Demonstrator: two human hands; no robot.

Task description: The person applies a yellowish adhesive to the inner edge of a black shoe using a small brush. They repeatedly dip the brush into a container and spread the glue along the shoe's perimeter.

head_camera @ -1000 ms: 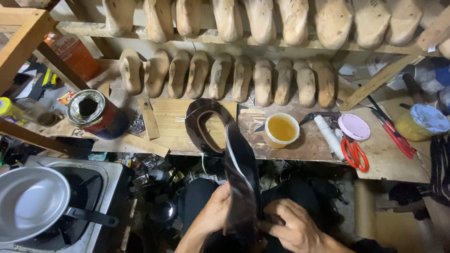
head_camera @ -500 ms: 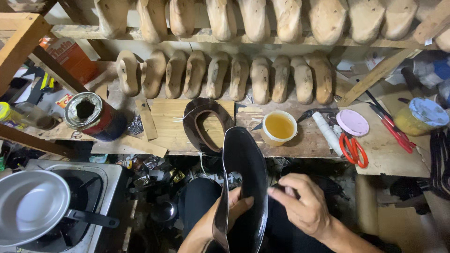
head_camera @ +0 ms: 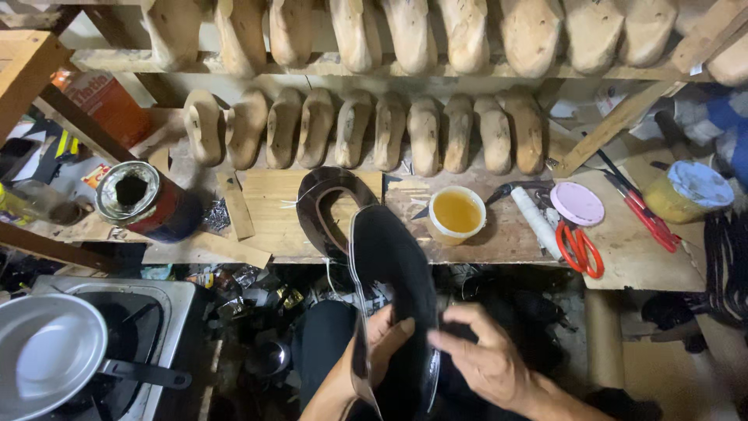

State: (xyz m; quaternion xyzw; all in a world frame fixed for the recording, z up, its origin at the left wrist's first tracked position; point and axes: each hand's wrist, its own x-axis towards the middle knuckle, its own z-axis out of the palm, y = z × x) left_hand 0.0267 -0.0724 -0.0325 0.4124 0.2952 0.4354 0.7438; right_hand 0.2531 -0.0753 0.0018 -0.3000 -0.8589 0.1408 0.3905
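Note:
My left hand (head_camera: 383, 339) grips a black shoe sole piece (head_camera: 393, 281) from its left side, thumb across the black face, holding it up over my lap with its toe pointing at the bench. My right hand (head_camera: 483, 359) rests its fingertips on the sole's right edge, low down, fingers spread. A dark leather upper (head_camera: 331, 204) lies on the wooden bench just beyond the sole's tip. A small white cup of yellow glue (head_camera: 457, 213) stands to the right of it.
Two rows of wooden shoe lasts (head_camera: 425, 132) fill the shelves behind the bench. A red tin can (head_camera: 144, 201) stands at the left. Red scissors (head_camera: 580, 248), a pink lid (head_camera: 577, 203) and a lidded tub (head_camera: 689, 189) lie at the right. A pan (head_camera: 48, 362) sits on a stove, bottom left.
The sole turned from edge-on to face-up in my left hand. My right hand let go, lifted away to the right, then came back to touch the sole's right edge.

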